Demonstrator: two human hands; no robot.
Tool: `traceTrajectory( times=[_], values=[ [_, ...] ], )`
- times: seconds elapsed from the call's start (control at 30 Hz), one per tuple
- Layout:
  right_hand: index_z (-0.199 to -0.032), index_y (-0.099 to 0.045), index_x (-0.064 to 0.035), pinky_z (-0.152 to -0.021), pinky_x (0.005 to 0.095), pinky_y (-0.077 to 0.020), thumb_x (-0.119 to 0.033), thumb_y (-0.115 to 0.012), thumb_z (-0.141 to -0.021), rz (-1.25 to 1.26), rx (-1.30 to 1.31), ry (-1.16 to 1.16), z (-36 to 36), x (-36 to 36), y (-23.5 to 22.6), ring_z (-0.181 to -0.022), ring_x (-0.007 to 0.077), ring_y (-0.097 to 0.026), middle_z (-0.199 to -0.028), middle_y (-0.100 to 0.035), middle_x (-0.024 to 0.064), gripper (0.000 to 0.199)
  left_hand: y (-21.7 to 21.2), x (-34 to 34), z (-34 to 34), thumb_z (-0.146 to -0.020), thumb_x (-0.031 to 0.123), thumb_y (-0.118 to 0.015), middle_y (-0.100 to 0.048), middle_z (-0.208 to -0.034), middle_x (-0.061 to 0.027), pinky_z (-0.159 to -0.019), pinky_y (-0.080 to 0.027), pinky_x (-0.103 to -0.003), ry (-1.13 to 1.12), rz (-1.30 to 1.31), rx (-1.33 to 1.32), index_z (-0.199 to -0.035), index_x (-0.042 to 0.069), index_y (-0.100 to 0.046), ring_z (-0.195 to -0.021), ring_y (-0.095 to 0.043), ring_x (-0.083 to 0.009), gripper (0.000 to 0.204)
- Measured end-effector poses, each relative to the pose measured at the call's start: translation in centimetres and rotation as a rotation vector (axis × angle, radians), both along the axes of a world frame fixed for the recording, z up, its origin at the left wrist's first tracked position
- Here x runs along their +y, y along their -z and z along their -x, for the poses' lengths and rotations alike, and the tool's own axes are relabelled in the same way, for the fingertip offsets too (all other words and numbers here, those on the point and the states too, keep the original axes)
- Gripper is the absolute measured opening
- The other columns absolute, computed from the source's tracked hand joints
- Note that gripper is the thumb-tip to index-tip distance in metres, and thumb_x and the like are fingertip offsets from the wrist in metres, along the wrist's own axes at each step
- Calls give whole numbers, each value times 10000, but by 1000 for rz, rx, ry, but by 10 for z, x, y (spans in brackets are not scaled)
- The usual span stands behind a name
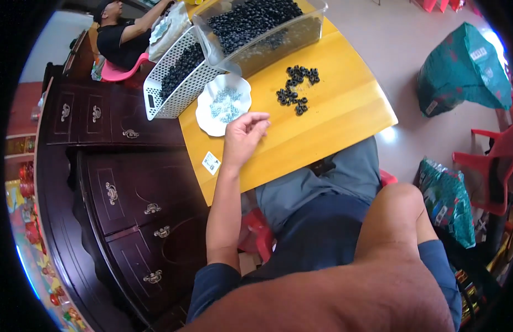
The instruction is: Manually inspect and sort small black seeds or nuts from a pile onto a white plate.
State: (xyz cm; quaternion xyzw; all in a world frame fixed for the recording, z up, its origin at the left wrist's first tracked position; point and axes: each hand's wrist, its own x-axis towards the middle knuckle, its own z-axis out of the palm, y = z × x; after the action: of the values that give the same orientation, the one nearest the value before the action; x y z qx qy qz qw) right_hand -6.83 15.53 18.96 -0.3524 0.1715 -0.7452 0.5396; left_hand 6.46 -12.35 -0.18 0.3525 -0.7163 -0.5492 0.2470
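Fingers (256, 123) curled above yellow table (345, 110)

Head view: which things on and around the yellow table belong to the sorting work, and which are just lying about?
In use: left hand; white plate of small pale parts; loose black rings; clear bin of rings; white basket.
Lying about: green bags; red chair; dark cabinet.

Around the scalloped plate

The plate (223, 105) lies on the table (345, 110). Right of it sits a loose heap of rings (297, 88); behind it a clear bin (262, 30) and basket (179, 77); the left hand (243, 135) just before it.
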Motion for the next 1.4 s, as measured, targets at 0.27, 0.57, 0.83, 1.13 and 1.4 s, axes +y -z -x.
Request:
traceTrajectory(
  times=[0.27, 0.57, 0.83, 1.13, 1.4],
  values=[
    [-973, -670, 3, -782, 201, -485, 6, -674, -871, 110, -123, -402, 18, -74, 2, -854, 93, -640, -917, -668, 44, 102, -1, -11, 24, -890, 49, -676, -682, -809, 5, -626, -479, -196, 76, 11, 81, -1029, -5, -709, -688, -600, -43, 153],
    [-991, -665, 7, -772, 187, -475, -24, -692, -879, 177, -299, -691, 24, -74, 14, -845, 81, -635, -907, -668, 30, 119, 9, -5, 20, -872, 68, -693, -700, -816, -4, -629, -482, -210, 64, 17, -38, -1037, 4, -711, -688, -598, -41, 178],
    [-878, -704, 23, -793, 339, -444, -209, -715, -869, -165, -246, -844, 26, -85, 50, -840, 232, -596, -902, -645, 160, 233, 28, -8, 19, -843, 85, -707, -728, -851, -97, -662, -535, -273, -33, 312, -181, -1022, -4, -698, -701, -681, -134, 200],
    [-976, -661, -2, -837, 255, -468, -189, -652, -965, -456, 381, -523, 28, -80, 164, -892, 79, -572, -930, -643, 5, 187, 33, -11, 47, -787, 92, -743, -694, -844, -96, -650, -530, -315, -62, 577, -271, -969, 32, -701, -685, -655, -206, 197],
    [-995, -652, -12, -839, 242, -468, -191, -624, -985, -521, 519, -437, 32, -82, 208, -893, 58, -565, -923, -638, -19, 181, 27, -4, 70, -776, 117, -747, -691, -866, -104, -714, -539, -379, -34, 638, -334, -966, 52, -682, -809, -682, -278, 211]
  ],
)
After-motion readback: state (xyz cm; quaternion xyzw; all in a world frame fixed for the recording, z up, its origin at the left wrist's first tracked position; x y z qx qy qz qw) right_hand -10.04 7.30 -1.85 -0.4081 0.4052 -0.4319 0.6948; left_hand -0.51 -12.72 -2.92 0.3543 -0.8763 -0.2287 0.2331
